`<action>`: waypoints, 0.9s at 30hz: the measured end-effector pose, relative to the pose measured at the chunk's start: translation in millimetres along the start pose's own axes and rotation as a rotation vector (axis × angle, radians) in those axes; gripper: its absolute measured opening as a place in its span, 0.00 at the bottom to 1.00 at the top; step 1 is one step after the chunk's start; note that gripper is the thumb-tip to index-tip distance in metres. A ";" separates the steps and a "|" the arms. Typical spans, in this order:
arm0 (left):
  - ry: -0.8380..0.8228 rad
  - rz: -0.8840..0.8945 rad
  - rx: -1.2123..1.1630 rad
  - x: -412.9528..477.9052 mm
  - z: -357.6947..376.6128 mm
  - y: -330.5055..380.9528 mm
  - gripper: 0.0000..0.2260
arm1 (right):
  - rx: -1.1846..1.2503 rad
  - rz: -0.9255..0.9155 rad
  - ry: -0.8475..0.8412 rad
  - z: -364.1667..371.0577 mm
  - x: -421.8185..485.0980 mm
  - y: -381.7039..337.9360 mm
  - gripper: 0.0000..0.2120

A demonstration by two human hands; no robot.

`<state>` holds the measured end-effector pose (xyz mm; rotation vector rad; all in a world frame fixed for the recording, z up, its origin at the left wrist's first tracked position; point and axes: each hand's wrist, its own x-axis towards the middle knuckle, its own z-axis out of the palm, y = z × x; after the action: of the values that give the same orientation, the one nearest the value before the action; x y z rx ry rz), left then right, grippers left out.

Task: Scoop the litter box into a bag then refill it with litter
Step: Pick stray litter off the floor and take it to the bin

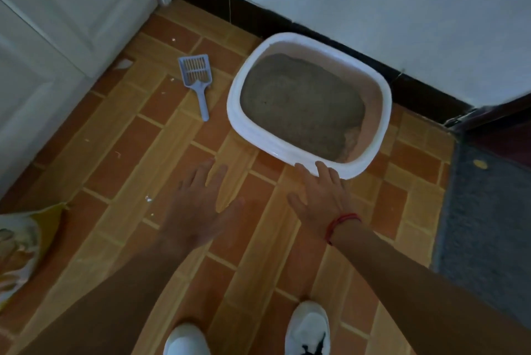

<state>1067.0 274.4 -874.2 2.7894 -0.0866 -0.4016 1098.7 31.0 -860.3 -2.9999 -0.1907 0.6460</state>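
Note:
A white litter box (238,90) with a pink inner wall stands on the tiled floor against the wall, filled with grey-brown litter (301,104). A light blue slotted scoop (196,79) lies on the floor just left of the box, handle toward me. My right hand (319,196) reaches forward with straight fingers, its fingertips at the box's near rim. My left hand (201,205) hovers over the floor, fingers spread, holding nothing. A yellow and white bag (26,239) lies at the left edge, partly cut off.
A white door (57,24) stands at the left, and a dark baseboard (316,30) runs behind the box. A grey mat (488,225) lies at the right. My white shoes (309,328) show at the bottom. Small white scraps dot the tiles.

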 end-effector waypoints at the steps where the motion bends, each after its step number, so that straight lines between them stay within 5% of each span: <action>1: 0.009 -0.026 -0.071 12.3 17.8 -4.9 0.37 | 0.000 -0.018 0.017 17.8 11.9 1.8 0.29; 10: 0.285 -0.220 -0.956 82.9 119.4 -39.0 0.23 | 0.046 -0.136 0.143 146.1 91.5 20.3 0.27; 14: 0.277 -0.326 -1.316 95.6 128.3 -54.5 0.17 | 0.059 -0.122 0.142 169.1 107.0 23.8 0.28; 27: 0.227 -0.560 -2.247 79.4 132.1 -64.2 0.30 | 0.249 -0.157 0.075 193.0 131.2 6.8 0.08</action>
<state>1106.5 286.6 -1036.0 0.5464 0.7091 -0.0636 1138.2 49.6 -1089.6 -2.7319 -0.3124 0.5001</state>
